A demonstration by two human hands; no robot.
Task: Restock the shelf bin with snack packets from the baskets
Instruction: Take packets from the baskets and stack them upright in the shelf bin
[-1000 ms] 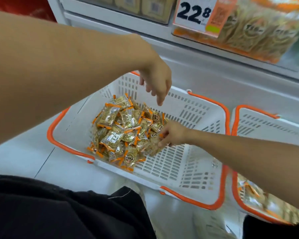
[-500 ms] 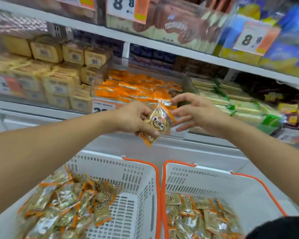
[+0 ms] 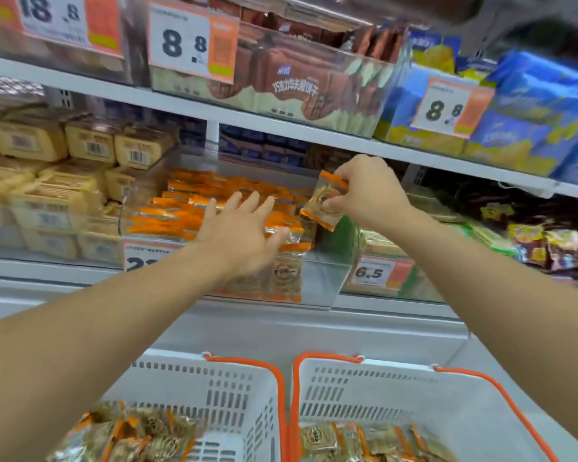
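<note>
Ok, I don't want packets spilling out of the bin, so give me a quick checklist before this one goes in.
1. Packet secured: the right hand pinches the snack packet with curled fingers. Ok.
2. Packet over the shelf bin: it hangs at the bin's right end, above the stacked packets. Ok.
3. Left hand out of the drop path: fingers spread flat over the stacked packets, beside the drop spot. Cannot tell.
4. Room left in the bin: packets reach near the clear front wall's top. Cannot tell.
5. More stock ready: the left basket and the right basket hold packets. Ok.
</note>
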